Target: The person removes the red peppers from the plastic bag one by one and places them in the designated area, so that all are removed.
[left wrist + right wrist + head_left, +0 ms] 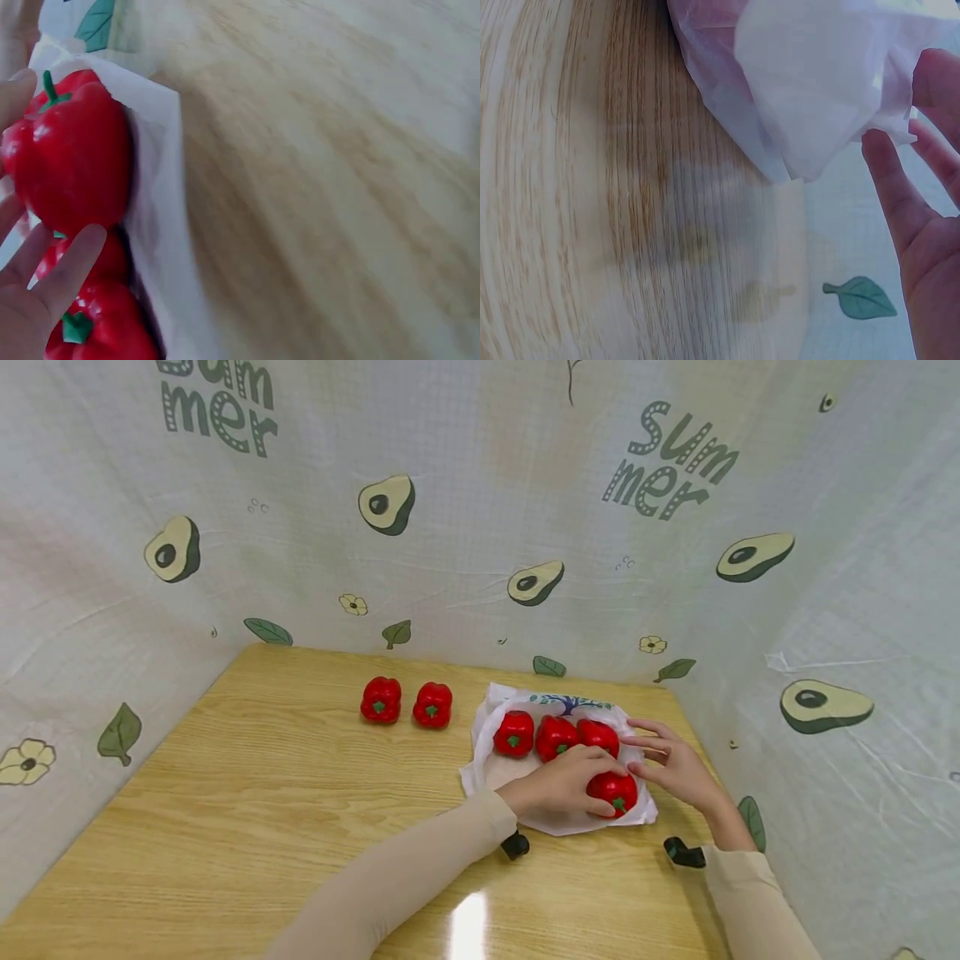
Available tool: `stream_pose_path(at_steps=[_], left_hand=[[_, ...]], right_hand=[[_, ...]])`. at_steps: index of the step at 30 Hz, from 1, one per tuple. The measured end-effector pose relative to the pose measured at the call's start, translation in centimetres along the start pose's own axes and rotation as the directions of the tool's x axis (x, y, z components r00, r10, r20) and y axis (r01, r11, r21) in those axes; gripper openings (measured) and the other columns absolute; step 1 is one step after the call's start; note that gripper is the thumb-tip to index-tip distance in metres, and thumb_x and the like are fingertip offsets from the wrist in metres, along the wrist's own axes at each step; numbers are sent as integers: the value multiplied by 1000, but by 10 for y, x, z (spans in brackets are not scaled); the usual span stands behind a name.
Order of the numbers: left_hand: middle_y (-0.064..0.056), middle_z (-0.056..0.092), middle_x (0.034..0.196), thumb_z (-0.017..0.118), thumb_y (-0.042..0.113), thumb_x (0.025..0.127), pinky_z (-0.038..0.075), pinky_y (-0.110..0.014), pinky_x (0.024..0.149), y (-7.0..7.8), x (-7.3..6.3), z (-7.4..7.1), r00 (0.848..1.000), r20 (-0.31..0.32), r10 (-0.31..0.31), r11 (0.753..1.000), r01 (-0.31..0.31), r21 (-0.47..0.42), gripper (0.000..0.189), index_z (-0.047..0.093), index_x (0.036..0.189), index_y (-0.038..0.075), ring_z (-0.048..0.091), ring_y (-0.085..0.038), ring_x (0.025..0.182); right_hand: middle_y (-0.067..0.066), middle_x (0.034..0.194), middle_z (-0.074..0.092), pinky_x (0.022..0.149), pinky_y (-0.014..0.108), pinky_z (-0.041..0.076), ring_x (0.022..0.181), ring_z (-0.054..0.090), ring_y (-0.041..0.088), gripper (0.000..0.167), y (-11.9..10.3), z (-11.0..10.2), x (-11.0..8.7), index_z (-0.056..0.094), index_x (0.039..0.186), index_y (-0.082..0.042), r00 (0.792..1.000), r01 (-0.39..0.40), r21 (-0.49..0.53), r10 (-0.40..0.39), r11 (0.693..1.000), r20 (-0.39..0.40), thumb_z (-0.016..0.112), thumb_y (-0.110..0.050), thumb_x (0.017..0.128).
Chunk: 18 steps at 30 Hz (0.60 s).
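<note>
A white plastic bag [495,772] lies mouth open on the table, with several red bell peppers in it. My left hand [567,781] reaches over the bag and grips one red bell pepper [613,792], thumb and fingers around its sides. In the left wrist view this bell pepper [79,154] shows its green stem, with other peppers beneath and beside it. My right hand [678,770] is at the bag's right side, fingers extended and spread. In the right wrist view its fingertips [877,142] touch the white plastic.
Two more red bell peppers, one on the left [381,700] and one nearer the bag [432,705], stand on the wooden table [247,793]. Printed cloth [450,568] with avocados and leaves hangs behind and along both sides.
</note>
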State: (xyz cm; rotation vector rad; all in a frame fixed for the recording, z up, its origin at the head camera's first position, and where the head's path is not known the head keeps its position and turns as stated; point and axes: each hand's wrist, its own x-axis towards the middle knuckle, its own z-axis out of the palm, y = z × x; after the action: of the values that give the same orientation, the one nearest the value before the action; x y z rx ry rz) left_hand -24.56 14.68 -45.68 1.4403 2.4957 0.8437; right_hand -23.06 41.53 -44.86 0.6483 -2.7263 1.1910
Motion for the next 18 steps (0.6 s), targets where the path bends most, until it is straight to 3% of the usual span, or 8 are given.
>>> stream_pose_path(at_steps=[4,6,13,18], left_hand=[[11,53,150,77,45,97,46,-22,108,-1,1,3,999,-17,-33,999,32,-22,54,59,146,33,44,-8,136],[12,53,149,78,46,96,47,-24,108,-2,2,5,998,-30,-51,998,50,-36,52,60,144,33,44,-8,136],[11,52,147,78,45,96,48,-27,109,-5,7,12,995,-65,-70,996,67,-58,46,60,137,33,45,-9,136],[11,52,147,76,42,98,48,-25,108,-7,7,14,997,-64,-53,997,50,-50,43,60,137,32,46,-9,134]], right_hand=[[20,158,46,100,11,46,138,52,33,39,0,0,0,71,133,0,1000,9,-7,-9,1000,-1,79,-4,95],[19,158,46,101,11,46,138,50,41,39,0,0,1,71,133,0,1000,5,-4,-5,1000,5,79,-4,95],[20,158,47,100,12,47,138,49,45,39,-2,0,1,71,132,2,1000,7,-4,-7,1000,7,79,-3,94],[20,158,46,100,13,48,137,55,35,40,0,0,0,71,133,1,1000,-4,-9,4,1000,4,79,-3,94]])
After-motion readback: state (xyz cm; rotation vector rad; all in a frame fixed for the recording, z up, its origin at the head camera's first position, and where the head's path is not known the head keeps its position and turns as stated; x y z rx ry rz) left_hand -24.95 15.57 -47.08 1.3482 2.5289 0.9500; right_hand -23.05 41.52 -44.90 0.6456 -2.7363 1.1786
